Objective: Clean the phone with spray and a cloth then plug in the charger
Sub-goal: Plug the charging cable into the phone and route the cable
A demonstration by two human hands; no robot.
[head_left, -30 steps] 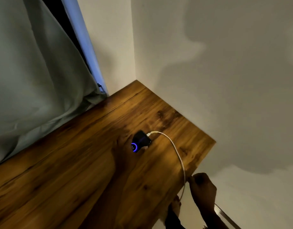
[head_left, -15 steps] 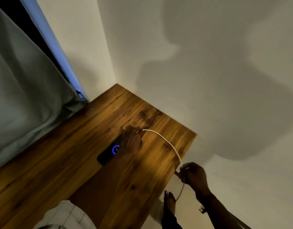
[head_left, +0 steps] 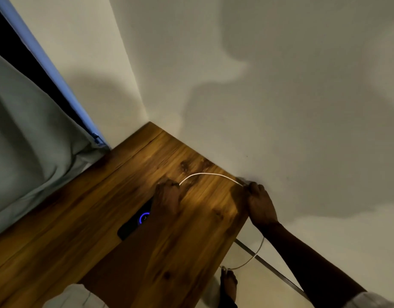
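Note:
A black phone [head_left: 133, 225] lies flat on the wooden table [head_left: 80, 218], its screen showing a blue ring. My left hand [head_left: 167, 198] rests over the phone's far end, fingers curled there where the white charger cable [head_left: 209, 174] comes out. The cable arcs across the table to my right hand [head_left: 258, 205], which pinches it at the table's far right corner by the wall. Below that hand the cable hangs down in a loop beside the table. No spray or cloth is in view.
Cream walls [head_left: 258, 85] meet at the corner behind the table. A grey-green curtain [head_left: 25, 141] hangs at the left and touches the table's edge. A bare foot [head_left: 228, 285] stands on the floor beside the table, near a thin metal strip [head_left: 269, 265].
The phone went from raised in my left hand to flat on the table. My right hand moved up along the cable from below the table's edge to the far right corner.

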